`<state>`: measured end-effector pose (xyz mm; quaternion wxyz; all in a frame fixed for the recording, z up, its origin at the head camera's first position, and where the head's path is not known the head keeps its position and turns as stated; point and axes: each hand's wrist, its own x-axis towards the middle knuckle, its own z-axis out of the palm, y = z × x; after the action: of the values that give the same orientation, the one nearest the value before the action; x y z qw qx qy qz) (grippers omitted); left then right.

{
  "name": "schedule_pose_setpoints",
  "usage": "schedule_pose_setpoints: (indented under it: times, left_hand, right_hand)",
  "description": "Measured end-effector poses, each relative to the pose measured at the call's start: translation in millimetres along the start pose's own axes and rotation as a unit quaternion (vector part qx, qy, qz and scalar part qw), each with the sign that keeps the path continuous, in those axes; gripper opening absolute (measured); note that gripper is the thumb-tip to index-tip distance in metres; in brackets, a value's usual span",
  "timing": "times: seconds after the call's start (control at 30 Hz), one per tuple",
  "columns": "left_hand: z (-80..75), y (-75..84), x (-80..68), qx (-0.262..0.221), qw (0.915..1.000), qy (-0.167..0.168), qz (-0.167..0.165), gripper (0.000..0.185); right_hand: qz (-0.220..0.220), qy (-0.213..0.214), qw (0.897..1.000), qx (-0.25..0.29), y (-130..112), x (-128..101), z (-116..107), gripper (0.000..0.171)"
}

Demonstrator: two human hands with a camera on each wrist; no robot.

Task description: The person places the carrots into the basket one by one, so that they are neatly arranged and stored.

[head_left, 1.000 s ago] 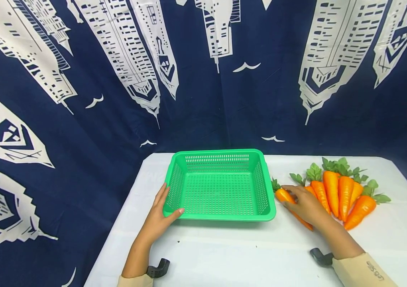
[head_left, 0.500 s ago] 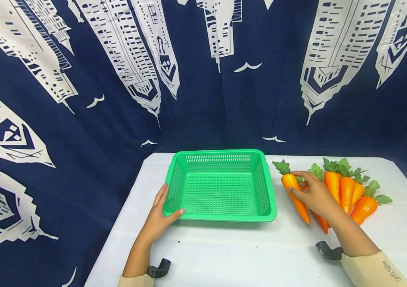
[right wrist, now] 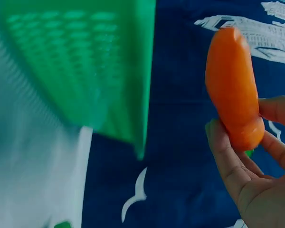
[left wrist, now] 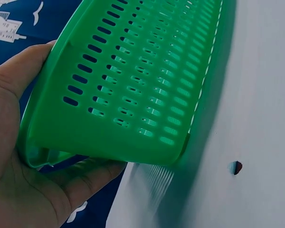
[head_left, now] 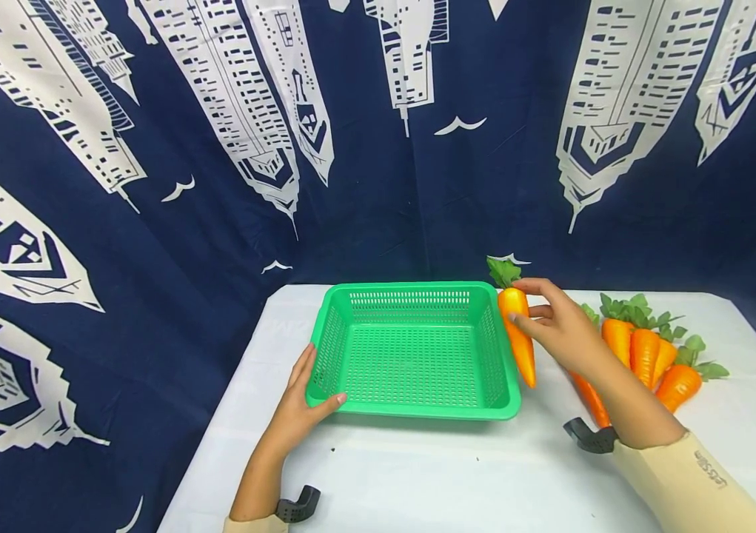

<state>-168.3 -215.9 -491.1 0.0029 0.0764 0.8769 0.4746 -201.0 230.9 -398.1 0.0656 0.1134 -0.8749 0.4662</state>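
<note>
An orange carrot (head_left: 522, 355) with green leaves is pinched near its leafy end between the thumb and fingers of my right hand (head_left: 567, 333). It is raised at the right rim of a green perforated basket (head_left: 411, 409), overlapping that rim in the head view. In the right wrist view the carrot (right wrist: 232, 85) hangs apart from the basket's side, its leaves mostly hidden by the hand. My left hand (head_left: 296, 414) grips the basket's front left corner. The left wrist view shows thumb and fingers spread around the rim there. The basket holds nothing.
Several more carrots (head_left: 644, 352) lie fanned out on the white table (head_left: 417, 474) at the right. One carrot (head_left: 591, 400) lies partly behind the right forearm. A navy curtain (head_left: 364, 222) with white buildings hangs behind the table.
My right hand has picked the carrot up from the left of the bunch and carried it up and left to the basket's rim. The basket has shifted slightly; the left hand keeps its grip.
</note>
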Motion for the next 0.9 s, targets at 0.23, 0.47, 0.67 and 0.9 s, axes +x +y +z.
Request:
schedule_pose_setpoints:
  times: [0.23,0.47,0.67,0.9]
  left_hand:
    - [2.3,0.3,-1.2,-0.001,1.0,-0.006,0.002,0.108]
    - [4.0,3.3,-4.2,-0.009,0.9998,-0.017,-0.003,0.111]
    - [4.7,4.5,-4.4,-0.009,0.9998,-0.017,-0.002,0.112]
    - [4.8,4.2,-5.4,-0.008,0.9997,-0.022,-0.002,0.111]
  right_hand:
    - [-0.018,-0.029,0.999,0.041,-23.6,21.6,11.4,0.054]
    - [-0.006,-0.064,0.995,0.082,-31.4,48.4,29.7,0.053]
    - [0.01,-0.079,0.992,0.096,-39.2,69.8,51.5,0.055]
    - [0.012,-0.103,0.981,0.163,-34.6,88.2,81.1,0.052]
